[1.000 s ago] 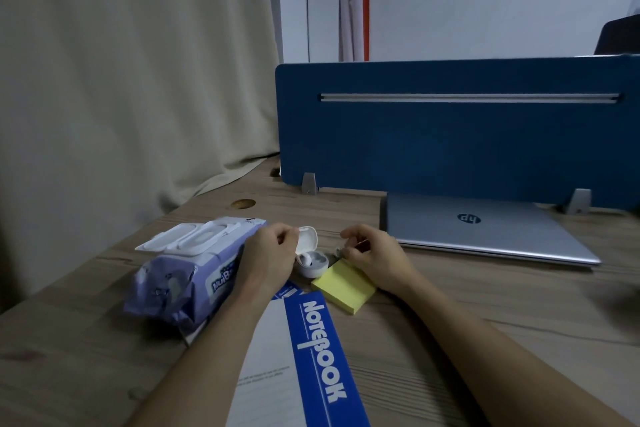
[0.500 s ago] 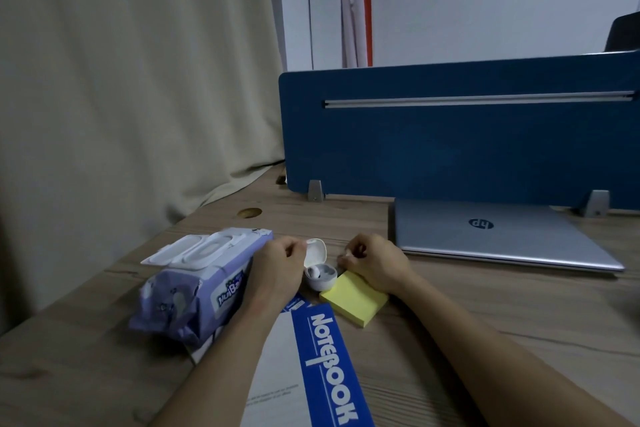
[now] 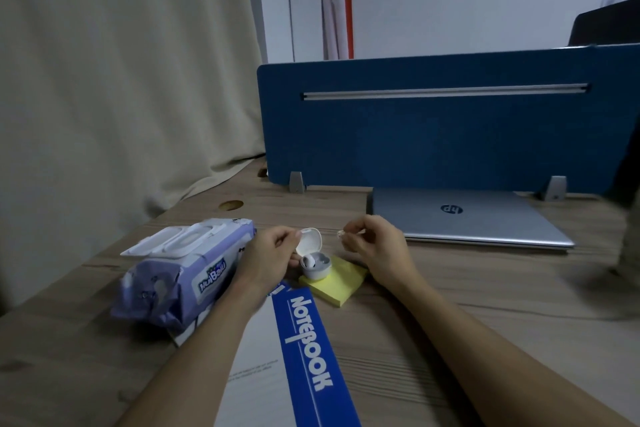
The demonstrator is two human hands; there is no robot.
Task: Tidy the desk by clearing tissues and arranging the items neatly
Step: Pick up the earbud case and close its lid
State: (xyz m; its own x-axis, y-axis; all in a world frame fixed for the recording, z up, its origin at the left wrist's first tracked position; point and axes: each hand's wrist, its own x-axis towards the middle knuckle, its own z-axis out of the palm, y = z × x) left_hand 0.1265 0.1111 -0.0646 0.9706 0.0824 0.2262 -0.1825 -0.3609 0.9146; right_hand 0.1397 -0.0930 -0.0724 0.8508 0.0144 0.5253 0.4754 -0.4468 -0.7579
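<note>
A white earbud case (image 3: 313,259) stands with its lid up on a yellow sticky-note pad (image 3: 341,282) in the middle of the wooden desk (image 3: 485,315). One earbud sits inside it. My left hand (image 3: 268,258) holds the case at its left side, thumb on the lid. My right hand (image 3: 372,248) is raised just right of the case and pinches a second small white earbud (image 3: 341,233) between its fingertips. A purple wet-wipes pack (image 3: 180,267) lies to the left, touching my left wrist.
A white and blue notebook (image 3: 304,350) lies under my left forearm, partly beneath the wipes pack. A closed silver laptop (image 3: 467,218) rests at the back right against a blue desk divider (image 3: 433,125). A beige curtain (image 3: 121,80) hangs at the left.
My right hand has lifted off the sticky-note pad with an earbud pinched in its fingers. The case now stands on the pad. The camera has tilted slightly.
</note>
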